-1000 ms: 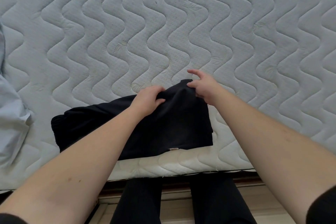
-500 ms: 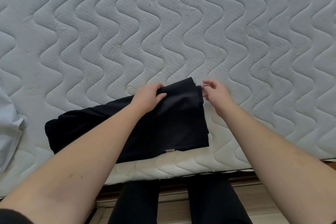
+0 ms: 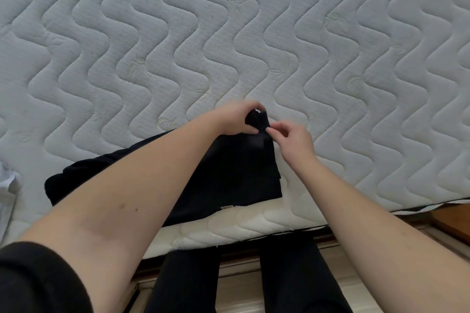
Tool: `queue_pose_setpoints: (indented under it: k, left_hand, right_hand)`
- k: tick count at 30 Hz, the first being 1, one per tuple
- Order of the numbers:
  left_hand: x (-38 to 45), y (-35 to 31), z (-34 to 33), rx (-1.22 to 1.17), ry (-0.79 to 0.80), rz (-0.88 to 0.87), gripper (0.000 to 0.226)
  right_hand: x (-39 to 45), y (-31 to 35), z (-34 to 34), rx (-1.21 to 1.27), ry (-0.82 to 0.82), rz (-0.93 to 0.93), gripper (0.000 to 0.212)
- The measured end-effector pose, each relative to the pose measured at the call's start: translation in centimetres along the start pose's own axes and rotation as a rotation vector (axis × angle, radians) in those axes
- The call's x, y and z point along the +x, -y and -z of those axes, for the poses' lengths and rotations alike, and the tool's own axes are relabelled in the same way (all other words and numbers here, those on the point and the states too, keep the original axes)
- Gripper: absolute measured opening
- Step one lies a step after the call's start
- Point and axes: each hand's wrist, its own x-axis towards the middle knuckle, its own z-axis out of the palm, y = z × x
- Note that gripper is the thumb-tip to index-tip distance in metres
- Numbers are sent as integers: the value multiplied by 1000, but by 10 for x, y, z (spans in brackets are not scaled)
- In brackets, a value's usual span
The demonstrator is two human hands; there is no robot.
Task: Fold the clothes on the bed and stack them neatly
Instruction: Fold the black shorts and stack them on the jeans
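A black garment [image 3: 229, 175] lies partly folded near the front edge of the white quilted mattress [image 3: 229, 46]. My left hand [image 3: 236, 118] grips its far right corner, bunching the cloth between fingers and thumb. My right hand [image 3: 292, 140] is just to the right of that corner, its thumb and forefinger pinching the edge of the same cloth. My left forearm covers the garment's middle. A small tag [image 3: 226, 207] shows on its near hem.
A pale blue-white cloth [image 3: 6, 185] shows at the left edge of the mattress. My legs in dark trousers [image 3: 279, 274] stand against the bed's front edge. A wooden floor and bed frame [image 3: 447, 218] show at the lower right.
Both hands have come together at the garment's far right corner. My left hand has gathered the corner into a bunch, and my right hand has closed in to pinch it.
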Motion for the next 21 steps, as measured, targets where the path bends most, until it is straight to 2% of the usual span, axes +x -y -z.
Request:
queue_pose_setpoints:
  k: [3,6,8,10,12,15,18,21]
  left_hand:
    - [5,-8,-4,114,37,-28,59]
    - [7,-12,-6,170,5,-29,47]
    - [6,-12,-5,159,-3,-19,41]
    - [4,-13,-3,146,-25,-16,35]
    - [5,-17,-3,160,-93,-32,28]
    - [9,-24,-10,173,-194,-54,27]
    - [11,-28,-24,221,-168,-71,40]
    - [13,-30,-28,405,-201,105,42]
  right_hand:
    - [-12,-11,-3,-47,33,-16,27]
    - [-16,-13,-8,-103,237,-62,48]
    - [-18,-14,-13,-304,340,-74,44]
    - [-20,-12,-17,-451,324,-61,34]
    - [-21,-12,-16,-340,279,-75,29]
    - [-27,-23,-5,-204,192,-130,33]
    - [-34,-39,8,-250,309,-145,41]
    - [-40,-40,8,-417,391,-112,42]
